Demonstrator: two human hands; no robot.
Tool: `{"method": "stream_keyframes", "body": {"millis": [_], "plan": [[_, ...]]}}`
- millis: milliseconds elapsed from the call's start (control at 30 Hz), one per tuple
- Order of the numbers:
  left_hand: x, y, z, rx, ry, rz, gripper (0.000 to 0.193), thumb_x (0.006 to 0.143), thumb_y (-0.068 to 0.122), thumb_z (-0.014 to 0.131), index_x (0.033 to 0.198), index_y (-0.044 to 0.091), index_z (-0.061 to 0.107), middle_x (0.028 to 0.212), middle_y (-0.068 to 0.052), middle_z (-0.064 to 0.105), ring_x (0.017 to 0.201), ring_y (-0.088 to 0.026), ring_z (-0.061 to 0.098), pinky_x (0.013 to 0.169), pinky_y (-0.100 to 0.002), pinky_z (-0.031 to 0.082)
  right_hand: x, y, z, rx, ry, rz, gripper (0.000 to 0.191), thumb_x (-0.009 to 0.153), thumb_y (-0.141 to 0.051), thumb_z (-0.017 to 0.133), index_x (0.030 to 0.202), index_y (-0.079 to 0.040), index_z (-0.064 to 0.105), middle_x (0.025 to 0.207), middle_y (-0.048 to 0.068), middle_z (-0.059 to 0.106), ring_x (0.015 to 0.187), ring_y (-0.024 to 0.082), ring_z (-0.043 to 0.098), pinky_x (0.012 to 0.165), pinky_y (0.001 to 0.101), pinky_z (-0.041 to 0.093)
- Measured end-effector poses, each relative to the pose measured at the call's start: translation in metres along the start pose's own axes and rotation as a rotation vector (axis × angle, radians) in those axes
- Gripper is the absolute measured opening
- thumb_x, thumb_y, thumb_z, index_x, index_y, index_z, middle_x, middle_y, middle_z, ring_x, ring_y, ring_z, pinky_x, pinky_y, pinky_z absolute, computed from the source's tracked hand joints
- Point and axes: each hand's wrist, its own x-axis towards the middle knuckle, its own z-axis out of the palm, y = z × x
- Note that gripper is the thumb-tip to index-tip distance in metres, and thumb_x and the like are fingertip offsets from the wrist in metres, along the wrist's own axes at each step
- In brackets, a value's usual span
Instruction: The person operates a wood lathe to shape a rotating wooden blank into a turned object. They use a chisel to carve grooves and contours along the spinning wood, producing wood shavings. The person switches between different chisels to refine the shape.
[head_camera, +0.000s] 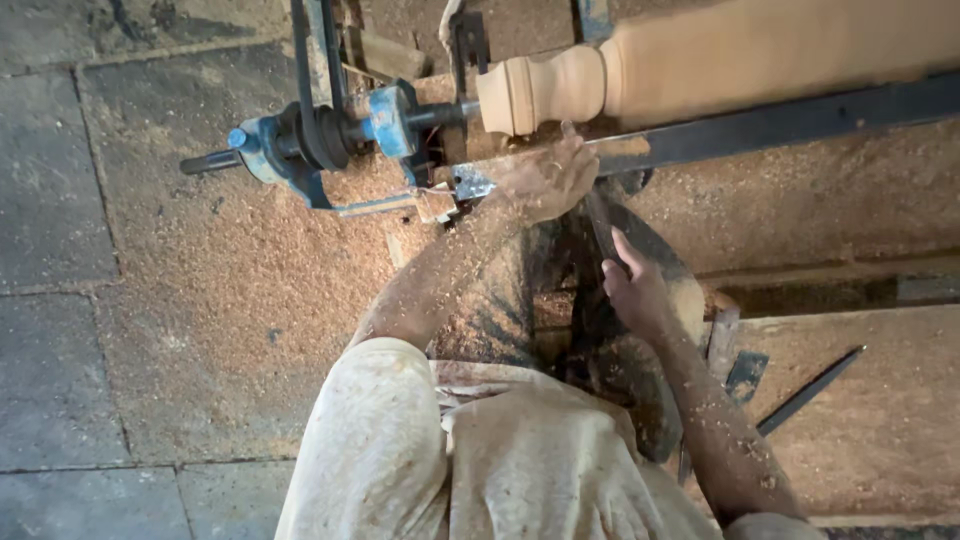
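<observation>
**A:** Item one, the turned wood piece (700, 60). Where does it sit?

**B:** At one o'clock in the view, mounted level on the lathe, its left end pinned by the blue tailstock (330, 135) at eleven o'clock. A dark steel rest bar (780, 125) runs just below it.

**A:** Appearance?

**B:** Pale, raw timber. Thick plain cylinder on the right, a rounded bead and a narrow neck at the left end. Surface blurred; it is probably spinning, though I cannot be sure.

**A:** Handling?

**B:** I judge it stiff, solid and fairly heavy. Dusty, so a bit slippery. The neck looks the weak spot; take it by the thick cylinder, both ends supported.

**A:** Hands?

**B:** Left hand (545, 180) lies on the rest bar right under the bead, fingers curled down together, pressing on what seems a tool blade. Right hand (635, 290), at five o'clock from it, wraps the dark tool handle (600, 225), thumb raised.

**A:** Surroundings?

**B:** Sawdust (250, 290) over the stone floor; a spare chisel (810, 390) at four o'clock.
</observation>
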Motion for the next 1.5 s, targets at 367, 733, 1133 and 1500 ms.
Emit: {"method": "stream_keyframes", "body": {"millis": [367, 733, 1133, 1500], "plan": [[-0.006, 0.004, 0.0, 0.098, -0.018, -0.05, 0.063, 0.08, 0.02, 0.068, 0.139, 0.007, 0.053, 0.147, -0.009, 0.054, 0.135, -0.028, 0.051, 0.108, -0.041, 0.05, 0.014, 0.016, -0.015, -0.129, 0.016, -0.125, 0.058, 0.1, -0.019, 0.057, 0.155, -0.006, 0.045, 0.075, 0.007, 0.061, 0.068, 0.012, 0.054, 0.065, 0.0327, 0.05], [-0.008, 0.0, -0.002, 0.136, -0.015, -0.081, 0.06, 0.084, 0.02, 0.066, 0.141, 0.005, 0.053, 0.148, -0.011, 0.054, 0.137, -0.031, 0.051, 0.111, -0.043, 0.049, 0.021, -0.005, -0.025, -0.092, -0.124, -0.043, 0.067, 0.101, -0.027, 0.054, 0.164, -0.012, 0.035, 0.068, 0.005, 0.05, 0.065, 0.013, 0.045, 0.061, 0.0341, 0.045], [-0.007, 0.002, -0.005, 0.112, -0.025, -0.055, 0.058, 0.088, 0.02, 0.064, 0.143, 0.003, 0.054, 0.15, -0.013, 0.054, 0.139, -0.033, 0.051, 0.114, -0.046, 0.049, 0.024, -0.042, -0.053, -0.355, -0.219, 0.133, 0.064, 0.102, -0.027, 0.05, 0.162, -0.018, 0.031, 0.066, 0.004, 0.053, 0.061, 0.013, 0.049, 0.058, 0.0335, 0.045], [-0.013, 0.006, -0.007, 0.012, -0.058, 0.049, 0.056, 0.092, 0.02, 0.061, 0.144, 0.001, 0.054, 0.151, -0.016, 0.054, 0.141, -0.035, 0.052, 0.116, -0.048, 0.048, -0.015, 0.016, 0.089, 0.659, 0.188, 0.03, 0.061, 0.103, -0.009, 0.052, 0.162, -0.012, 0.038, 0.07, -0.004, 0.049, 0.058, 0.005, 0.046, 0.05, 0.0232, 0.042]]}}
